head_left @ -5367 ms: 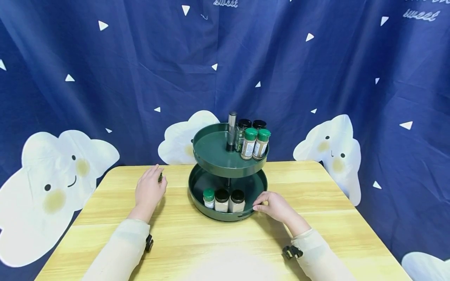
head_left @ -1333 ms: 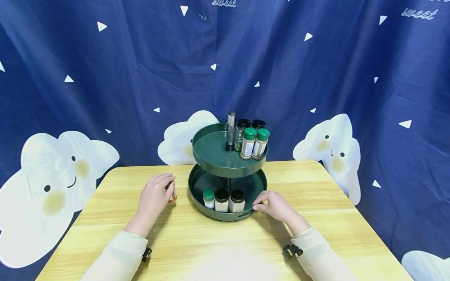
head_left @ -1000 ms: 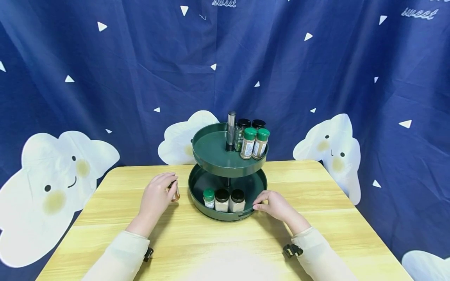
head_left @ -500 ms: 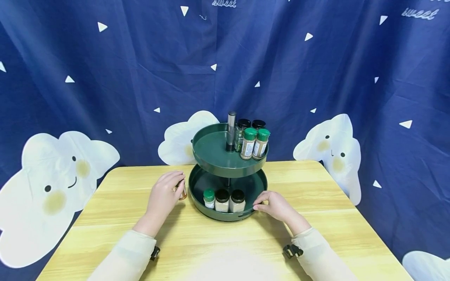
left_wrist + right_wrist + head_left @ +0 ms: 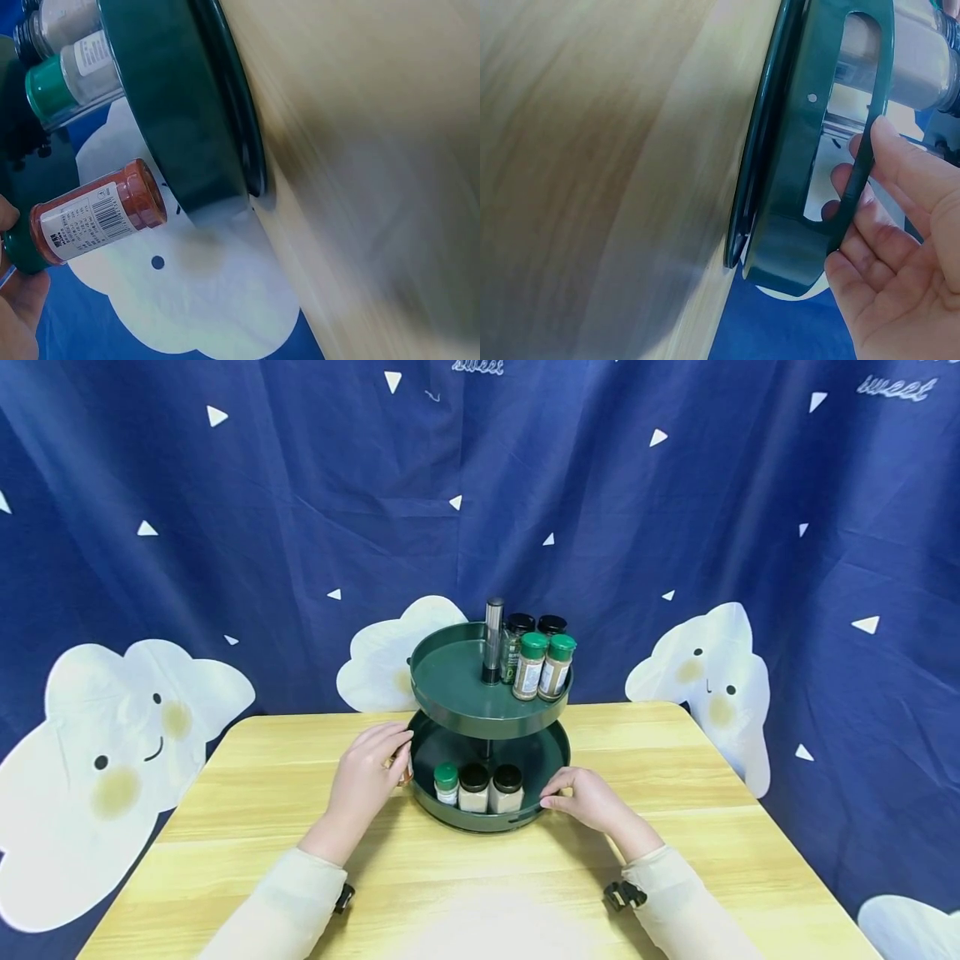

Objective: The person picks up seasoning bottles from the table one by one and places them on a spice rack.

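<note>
My left hand pinches a spice jar by its green cap, at the left rim of a two-tier turntable rack. In the left wrist view the jar is tilted, its reddish-brown base and white barcode label facing the dark green wall. On the rack's right side my right hand grips the lower tray's rim. Seen from the right wrist, thumb and fingers curl round the bar of a cut-out handle slot. The lower tray carries a small green-capped jar and two black-capped jars at its front.
On the upper tray, two green-capped jars stand before two black-capped ones, right of a metal post. The rack stands on a wooden table, with a blue cloud-patterned curtain behind it.
From farther left over the table, my left hand has brought the spice jar rightward to the lower tray's rim. My right hand and the rack have stayed in place.
</note>
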### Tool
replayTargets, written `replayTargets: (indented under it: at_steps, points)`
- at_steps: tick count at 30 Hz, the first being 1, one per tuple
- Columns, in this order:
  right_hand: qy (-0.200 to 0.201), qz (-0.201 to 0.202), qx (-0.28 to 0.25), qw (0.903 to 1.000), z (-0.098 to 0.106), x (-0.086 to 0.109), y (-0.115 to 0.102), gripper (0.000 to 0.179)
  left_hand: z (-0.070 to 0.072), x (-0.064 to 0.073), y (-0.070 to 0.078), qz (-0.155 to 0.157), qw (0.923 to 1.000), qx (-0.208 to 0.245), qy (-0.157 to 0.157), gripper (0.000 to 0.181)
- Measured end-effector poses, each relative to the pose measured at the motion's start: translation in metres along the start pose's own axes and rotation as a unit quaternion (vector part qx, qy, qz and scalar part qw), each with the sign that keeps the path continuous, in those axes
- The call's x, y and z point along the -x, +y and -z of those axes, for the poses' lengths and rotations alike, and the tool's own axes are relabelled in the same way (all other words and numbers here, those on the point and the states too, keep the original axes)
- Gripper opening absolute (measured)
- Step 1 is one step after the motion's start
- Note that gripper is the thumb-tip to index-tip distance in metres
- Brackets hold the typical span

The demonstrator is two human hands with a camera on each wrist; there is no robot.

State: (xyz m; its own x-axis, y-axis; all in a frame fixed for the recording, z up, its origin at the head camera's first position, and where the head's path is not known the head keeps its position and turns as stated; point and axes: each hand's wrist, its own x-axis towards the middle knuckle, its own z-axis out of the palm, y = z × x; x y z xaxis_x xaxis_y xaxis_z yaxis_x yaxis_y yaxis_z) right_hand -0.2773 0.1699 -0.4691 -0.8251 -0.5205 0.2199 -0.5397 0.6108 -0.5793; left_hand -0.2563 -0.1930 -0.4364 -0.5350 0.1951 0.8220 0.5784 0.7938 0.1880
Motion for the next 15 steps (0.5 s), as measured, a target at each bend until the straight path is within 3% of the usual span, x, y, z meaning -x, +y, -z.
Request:
replayTargets:
  at_steps: [15]
  points:
    - [0.002, 0.005, 0.005, 1.0, -0.001, 0.0, 0.002, 0.005, -0.01, -0.005, 0.012, -0.01, 0.9998, 0.014, -0.002, 0.021]
